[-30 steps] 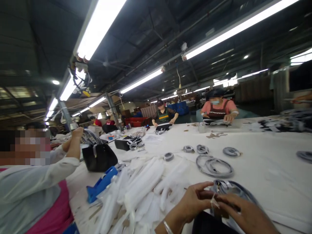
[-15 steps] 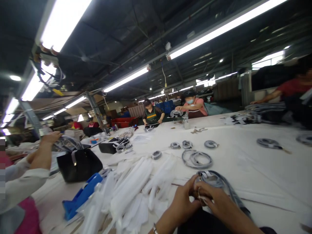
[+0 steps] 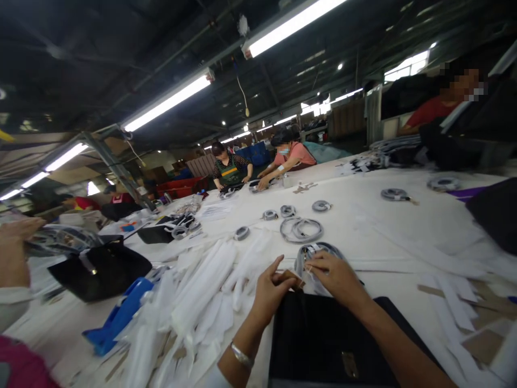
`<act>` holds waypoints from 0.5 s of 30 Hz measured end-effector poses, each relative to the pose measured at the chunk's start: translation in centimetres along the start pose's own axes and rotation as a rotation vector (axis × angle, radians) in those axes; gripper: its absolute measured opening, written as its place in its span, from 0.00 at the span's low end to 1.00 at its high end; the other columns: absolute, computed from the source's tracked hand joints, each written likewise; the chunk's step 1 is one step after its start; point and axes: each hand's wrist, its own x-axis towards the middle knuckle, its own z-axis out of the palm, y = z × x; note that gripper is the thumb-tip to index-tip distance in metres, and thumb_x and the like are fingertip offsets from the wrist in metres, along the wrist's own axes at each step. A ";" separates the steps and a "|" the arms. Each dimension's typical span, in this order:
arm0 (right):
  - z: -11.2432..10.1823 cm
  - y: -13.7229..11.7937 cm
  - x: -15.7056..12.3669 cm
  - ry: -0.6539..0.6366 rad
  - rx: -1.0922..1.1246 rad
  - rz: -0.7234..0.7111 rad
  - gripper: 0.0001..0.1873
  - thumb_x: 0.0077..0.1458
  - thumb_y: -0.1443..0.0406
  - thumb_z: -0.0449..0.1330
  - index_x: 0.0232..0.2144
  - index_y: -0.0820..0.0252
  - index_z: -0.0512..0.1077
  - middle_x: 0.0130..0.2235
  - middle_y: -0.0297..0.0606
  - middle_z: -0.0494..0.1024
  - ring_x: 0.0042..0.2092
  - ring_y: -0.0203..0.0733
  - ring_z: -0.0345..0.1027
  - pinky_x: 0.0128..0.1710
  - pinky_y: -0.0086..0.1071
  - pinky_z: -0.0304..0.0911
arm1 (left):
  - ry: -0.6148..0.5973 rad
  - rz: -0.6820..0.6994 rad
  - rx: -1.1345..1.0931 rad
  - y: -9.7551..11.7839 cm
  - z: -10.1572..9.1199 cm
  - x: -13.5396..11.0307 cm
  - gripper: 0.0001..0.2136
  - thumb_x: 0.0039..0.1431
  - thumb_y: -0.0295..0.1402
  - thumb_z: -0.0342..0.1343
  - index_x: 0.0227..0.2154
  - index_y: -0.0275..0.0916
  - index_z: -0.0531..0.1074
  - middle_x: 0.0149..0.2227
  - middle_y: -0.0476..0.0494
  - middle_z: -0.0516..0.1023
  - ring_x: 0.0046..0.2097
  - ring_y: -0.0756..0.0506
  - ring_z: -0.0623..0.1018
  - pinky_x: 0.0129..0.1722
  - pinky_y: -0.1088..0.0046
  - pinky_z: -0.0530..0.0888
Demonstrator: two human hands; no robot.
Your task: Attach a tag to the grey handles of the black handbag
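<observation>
Flat black leather bag (image 3: pixel 323 339). At its far rim: left hand (image 3: pixel 270 291) and right hand (image 3: pixel 335 276), fingers of both pinching small brown card tag (image 3: pixel 291 277). Coiled grey strap (image 3: pixel 319 250) just beyond.

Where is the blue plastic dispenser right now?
In the head view the blue plastic dispenser lies low on the left of the table, just below the black handbag and beside the pile of white sleeves, well left of the left hand.

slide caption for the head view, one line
Close work: left hand pinches a brown tag, right hand touches a coiled grey strap, above a black bag at a white table.
</observation>
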 end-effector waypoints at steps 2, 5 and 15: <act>-0.1 0.1 -0.1 -0.074 0.006 0.012 0.13 0.59 0.65 0.56 0.37 0.54 0.81 0.42 0.41 0.81 0.44 0.48 0.73 0.46 0.42 0.67 | 0.079 -0.036 -0.098 -0.2 -0.6 -0.3 0.30 0.48 0.34 0.68 0.56 0.34 0.71 0.35 0.42 0.84 0.40 0.41 0.81 0.45 0.66 0.74; -0.1 -0.2 -0.2 -0.238 0.067 0.000 0.14 0.56 0.67 0.56 0.40 0.54 0.81 0.42 0.40 0.82 0.45 0.48 0.74 0.48 0.42 0.67 | 0.184 -0.027 -0.173 0.0 -1.8 -0.5 0.22 0.45 0.36 0.70 0.45 0.32 0.78 0.38 0.39 0.84 0.41 0.41 0.81 0.46 0.66 0.75; 0.4 -0.1 -0.5 -0.329 0.070 0.007 0.17 0.59 0.65 0.53 0.43 0.58 0.80 0.38 0.39 0.84 0.37 0.46 0.77 0.42 0.38 0.68 | 0.379 -0.081 0.053 -2.8 -6.2 -3.6 0.41 0.45 0.43 0.70 0.62 0.37 0.64 0.23 0.55 0.71 0.30 0.48 0.74 0.37 0.72 0.72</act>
